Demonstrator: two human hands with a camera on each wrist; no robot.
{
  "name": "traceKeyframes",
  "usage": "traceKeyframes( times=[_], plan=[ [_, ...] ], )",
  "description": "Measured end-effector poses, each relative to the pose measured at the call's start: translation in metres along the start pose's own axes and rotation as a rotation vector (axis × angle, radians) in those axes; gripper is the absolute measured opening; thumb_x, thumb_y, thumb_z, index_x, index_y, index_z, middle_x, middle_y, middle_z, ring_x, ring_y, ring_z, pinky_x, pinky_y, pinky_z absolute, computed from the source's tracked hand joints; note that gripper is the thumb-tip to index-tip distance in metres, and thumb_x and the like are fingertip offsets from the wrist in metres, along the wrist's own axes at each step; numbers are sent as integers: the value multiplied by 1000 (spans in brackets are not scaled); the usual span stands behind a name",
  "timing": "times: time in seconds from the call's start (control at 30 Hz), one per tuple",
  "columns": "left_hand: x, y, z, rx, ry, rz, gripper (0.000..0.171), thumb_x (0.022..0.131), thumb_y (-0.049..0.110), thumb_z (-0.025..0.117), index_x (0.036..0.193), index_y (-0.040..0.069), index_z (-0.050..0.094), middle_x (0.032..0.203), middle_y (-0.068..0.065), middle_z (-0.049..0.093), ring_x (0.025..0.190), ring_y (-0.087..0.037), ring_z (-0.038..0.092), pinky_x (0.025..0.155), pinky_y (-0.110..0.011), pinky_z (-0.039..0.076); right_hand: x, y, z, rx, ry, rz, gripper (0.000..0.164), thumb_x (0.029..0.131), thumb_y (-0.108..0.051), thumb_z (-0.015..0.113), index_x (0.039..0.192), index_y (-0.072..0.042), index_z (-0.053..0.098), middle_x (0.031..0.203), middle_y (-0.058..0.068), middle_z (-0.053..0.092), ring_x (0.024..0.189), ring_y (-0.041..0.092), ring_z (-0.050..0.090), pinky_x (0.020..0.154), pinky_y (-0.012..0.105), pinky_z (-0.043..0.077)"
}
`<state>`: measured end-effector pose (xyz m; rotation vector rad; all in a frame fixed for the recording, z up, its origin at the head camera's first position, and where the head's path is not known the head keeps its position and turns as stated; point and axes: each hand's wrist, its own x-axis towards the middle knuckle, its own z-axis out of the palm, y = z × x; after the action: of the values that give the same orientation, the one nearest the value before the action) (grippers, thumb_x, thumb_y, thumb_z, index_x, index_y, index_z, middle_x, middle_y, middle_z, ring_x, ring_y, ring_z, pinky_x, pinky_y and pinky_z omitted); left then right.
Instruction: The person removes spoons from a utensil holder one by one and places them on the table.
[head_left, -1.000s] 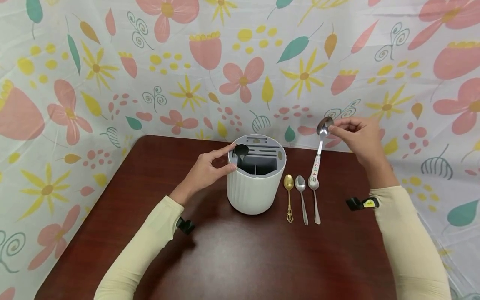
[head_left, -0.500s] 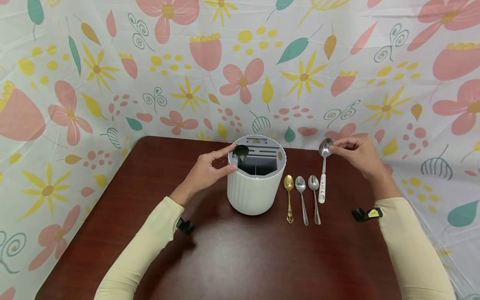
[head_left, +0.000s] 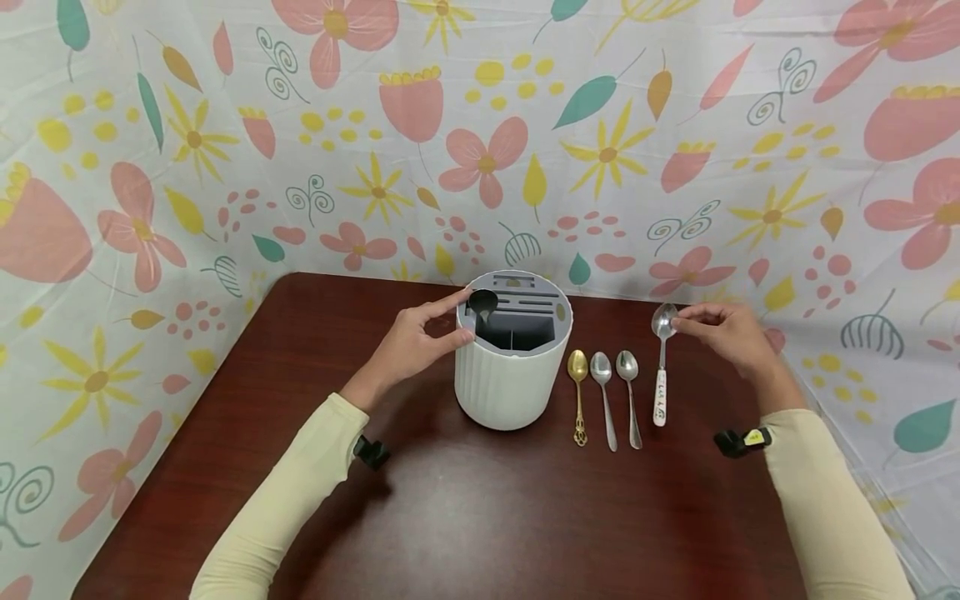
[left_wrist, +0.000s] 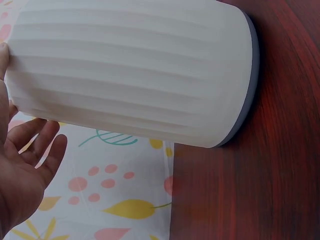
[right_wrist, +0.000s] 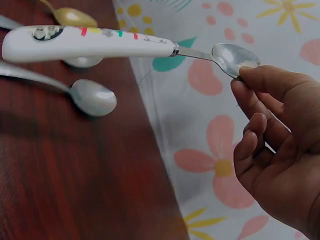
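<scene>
Right hand (head_left: 726,337) pinches the white-handled spoon (head_left: 662,379) by its bowl, long axis running back bodyward just left of those fingers; left hand (head_left: 405,337), well apart leftward, touches the white holder (head_left: 506,392) with extended fingers

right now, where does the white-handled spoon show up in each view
Head: the white-handled spoon is right of centre, its bowl pinched by the right hand.
Left wrist: not in it.
Right wrist: across the upper part, handle left, bowl right.
Shared landmark: the dark red table, in all three.
</scene>
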<state>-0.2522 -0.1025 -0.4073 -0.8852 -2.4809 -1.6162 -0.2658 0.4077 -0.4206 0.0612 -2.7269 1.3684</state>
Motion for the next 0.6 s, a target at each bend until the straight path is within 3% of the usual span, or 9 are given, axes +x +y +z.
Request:
traceKeyframes(
  times=[0.2, 0.37, 0.6],
  plan=[
    [0, 1, 1, 4, -3, 2, 61, 93, 49, 73, 149, 41, 51, 151, 21, 50, 141, -7, 45, 113, -51, 42, -7, 15, -1, -40, -7, 13, 37, 94, -31, 77, 112, 1, 75, 80, -13, 69, 72, 12, 56, 62, 24, 48],
    [-2, 0, 1, 2, 1, -5, 61, 93, 49, 73, 149, 42, 51, 150, 22, 50, 141, -6, 46, 111, -50, 43, -10, 28, 1, -46, 5, 65, 41, 92, -39, 77, 112, -3, 76, 69, -14, 61, 61, 14, 49, 55, 31, 46],
    [-1, 0, 1, -3, 1, -2, 61, 93, 49, 73, 149, 44, 50, 151, 22, 49, 142, -7, 45, 112, -50, 43, -12, 46, 5, -35, 4, 20, 39, 93, -33, 78, 113, 0, 74, 84, -17, 70, 63, 12, 47, 53, 31, 43]
  ],
)
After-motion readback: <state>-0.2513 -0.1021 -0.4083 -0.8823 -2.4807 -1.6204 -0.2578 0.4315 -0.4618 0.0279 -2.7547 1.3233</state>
